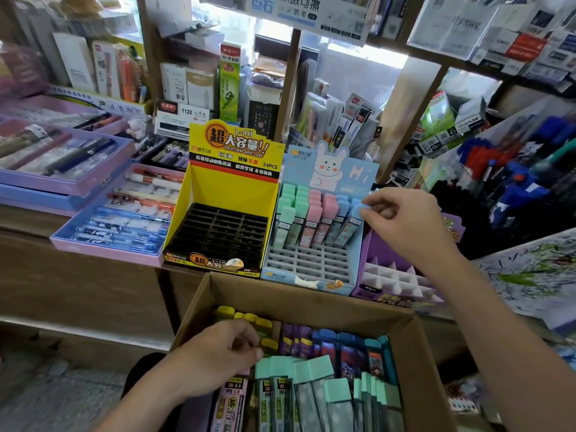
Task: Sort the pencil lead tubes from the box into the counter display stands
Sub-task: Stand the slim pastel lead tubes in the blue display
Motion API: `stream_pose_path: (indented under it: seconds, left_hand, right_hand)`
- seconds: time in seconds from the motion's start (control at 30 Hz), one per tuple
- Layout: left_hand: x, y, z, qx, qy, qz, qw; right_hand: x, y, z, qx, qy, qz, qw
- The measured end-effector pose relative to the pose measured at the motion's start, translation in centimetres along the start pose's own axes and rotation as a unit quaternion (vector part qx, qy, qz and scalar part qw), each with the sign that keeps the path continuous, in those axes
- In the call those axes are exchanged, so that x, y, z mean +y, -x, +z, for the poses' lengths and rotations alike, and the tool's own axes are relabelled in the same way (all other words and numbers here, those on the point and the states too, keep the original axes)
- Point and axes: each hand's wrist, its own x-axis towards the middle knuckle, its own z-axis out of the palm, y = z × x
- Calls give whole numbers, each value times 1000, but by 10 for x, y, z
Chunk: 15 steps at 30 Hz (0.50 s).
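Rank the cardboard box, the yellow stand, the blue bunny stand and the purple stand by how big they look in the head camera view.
1. cardboard box: largest, though nearest the camera.
2. yellow stand and blue bunny stand: too alike to rank.
3. purple stand: smallest showing, partly hidden by the right arm.

**One head-worn, wide-angle view, aimed forward and down over a shop counter.**

The scene is seen from above and just behind the cardboard box (311, 294), which is framed at close range along the bottom edge, with the left hand (218, 357) caught inside it. The yellow display stand (230, 194) and the blue display stand (314, 269) are set mid-frame, near the lens. The right hand (405, 219) is seen at a blue-capped tube (350, 229), its arm entering from the lower right. Shelving (290, 88) is faced further back, and straight lines are bowed toward the frame edges.
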Motion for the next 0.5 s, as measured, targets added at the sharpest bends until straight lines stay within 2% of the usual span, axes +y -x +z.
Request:
stream_pose_path:
  seconds: [0.13, 0.5]
  left_hand:
    - [-2, 0, 0, 5, 16, 0, 1000]
    - [-2, -1, -1, 21, 50, 7, 999]
  right_hand:
    - [-3, -2, 1, -19, 38, -8, 999]
    - [-10, -7, 2, -82, 51, -1, 995]
